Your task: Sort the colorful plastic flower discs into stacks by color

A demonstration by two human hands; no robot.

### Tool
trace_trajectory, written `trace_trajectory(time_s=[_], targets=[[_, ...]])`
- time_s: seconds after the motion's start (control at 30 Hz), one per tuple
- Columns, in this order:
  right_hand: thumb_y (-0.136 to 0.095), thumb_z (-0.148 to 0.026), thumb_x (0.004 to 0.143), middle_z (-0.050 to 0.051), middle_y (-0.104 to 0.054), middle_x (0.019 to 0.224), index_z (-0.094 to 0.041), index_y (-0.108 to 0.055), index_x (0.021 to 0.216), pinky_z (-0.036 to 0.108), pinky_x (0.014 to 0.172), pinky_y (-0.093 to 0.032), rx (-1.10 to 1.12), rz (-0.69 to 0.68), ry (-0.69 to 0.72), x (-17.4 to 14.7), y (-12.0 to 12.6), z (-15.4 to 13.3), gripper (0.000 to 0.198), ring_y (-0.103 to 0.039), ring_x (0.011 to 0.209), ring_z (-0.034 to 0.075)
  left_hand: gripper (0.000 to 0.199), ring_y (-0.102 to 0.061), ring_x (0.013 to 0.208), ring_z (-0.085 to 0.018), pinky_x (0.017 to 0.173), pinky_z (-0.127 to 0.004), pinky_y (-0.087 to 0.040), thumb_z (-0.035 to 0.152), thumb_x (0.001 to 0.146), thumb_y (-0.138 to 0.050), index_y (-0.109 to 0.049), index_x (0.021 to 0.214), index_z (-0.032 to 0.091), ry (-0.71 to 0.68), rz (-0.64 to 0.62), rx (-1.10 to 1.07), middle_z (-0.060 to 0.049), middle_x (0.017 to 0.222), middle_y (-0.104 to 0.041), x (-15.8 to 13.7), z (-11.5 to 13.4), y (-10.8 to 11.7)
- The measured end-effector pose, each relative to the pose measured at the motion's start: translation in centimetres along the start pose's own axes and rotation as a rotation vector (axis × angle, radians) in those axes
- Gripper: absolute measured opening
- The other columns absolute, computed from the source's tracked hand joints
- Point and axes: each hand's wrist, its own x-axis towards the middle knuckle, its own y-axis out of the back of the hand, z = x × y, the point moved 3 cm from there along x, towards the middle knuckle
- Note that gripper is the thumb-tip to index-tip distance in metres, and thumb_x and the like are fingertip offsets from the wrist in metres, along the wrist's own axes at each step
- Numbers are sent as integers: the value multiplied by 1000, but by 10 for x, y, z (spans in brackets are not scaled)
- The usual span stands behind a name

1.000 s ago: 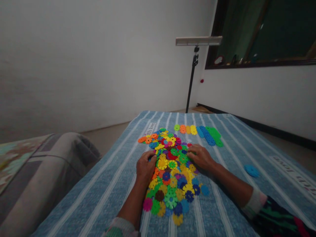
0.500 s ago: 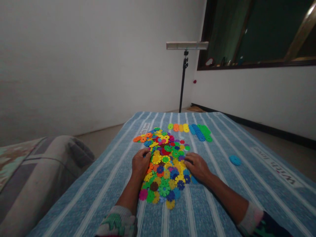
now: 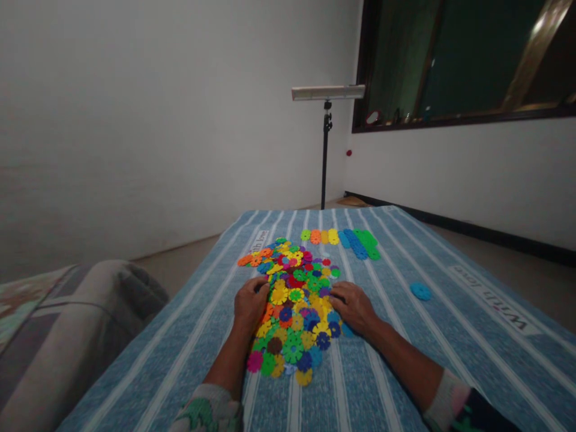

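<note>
A loose heap of flower-shaped plastic discs [image 3: 292, 347] in many colours lies on a striped cloth. At the heap's left edge rests my left hand [image 3: 250, 303], fingers bent toward the pieces and partly hidden, thumb a little apart. Across from it, my right hand [image 3: 355, 307] lies along the right edge with its fingers loosely stretched onto the discs. Neither hand shows a piece lifted from the cloth. Just under the right palm, part of a blue disc [image 3: 347, 330] shows.
Beyond the heap, rows of overlapped discs lie sorted by colour, including a blue row [image 3: 356, 244] and a green row [image 3: 369, 245]. A few blue discs [image 3: 420, 291] lie at right. A lamp stand [image 3: 324, 162] rises behind the table. Grey fabric [image 3: 108, 318] bulges at left.
The view has shifted slightly, so everything sits a little lower and further left. Both hands stay at the heap's edges with hardly any movement against it.
</note>
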Motion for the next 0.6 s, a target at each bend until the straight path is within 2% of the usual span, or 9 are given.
trace_trajectory(time_s=[0.27, 0.6], targets=[[-58, -24, 93, 5, -70, 94, -21, -70, 83, 33, 90, -43, -38, -43, 15, 0, 5, -4, 16, -62, 96, 20, 21, -69, 96, -27, 94, -39, -51, 36, 70, -57, -73, 79, 26, -1, -8, 25, -4, 96, -77, 0, 3, 3], [-59, -24, 93, 6, -70, 101, -20, -71, 84, 32, 91, -42, -51, -64, 18, 1, 8, -5, 16, -62, 100, 20, 24, -69, 95, -27, 93, -37, -51, 38, 68, -57, -75, 80, 25, 14, -6, 40, -3, 96, -78, 1, 0, 3]])
